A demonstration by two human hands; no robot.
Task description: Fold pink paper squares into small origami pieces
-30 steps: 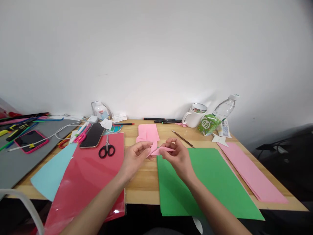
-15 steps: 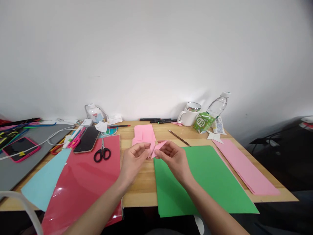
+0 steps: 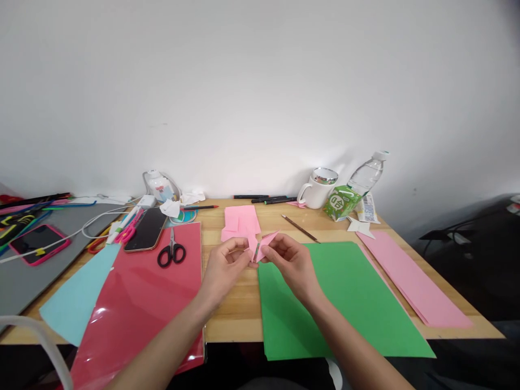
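Note:
Between my two hands is a piece of folded pink paper (image 3: pixel 266 245), held just above the table. My left hand (image 3: pixel 228 262) pinches its left side with thumb and fingers. On the other side my right hand (image 3: pixel 290 264) grips a pointed flap that sticks up to the right. A gap shows between the two sides, and whether they join lower down is hidden by my fingers. Just behind the hands lies a stack of pink paper squares (image 3: pixel 242 218). Green sheets (image 3: pixel 345 298) lie under my right wrist.
To the left are black-handled scissors (image 3: pixel 171 253) on a red folder (image 3: pixel 142 303), a phone (image 3: pixel 146 230) and light blue paper (image 3: pixel 79 298). At the back right stand a white mug (image 3: pixel 319 190), a green carton (image 3: pixel 342 203) and a tilted water bottle (image 3: pixel 368 174). Pink strips (image 3: pixel 414 279) lie far right.
The two sides of the folded pink paper have come slightly apart, opening a gap between them. Both hands keep their grip. The whole view has shifted slightly.

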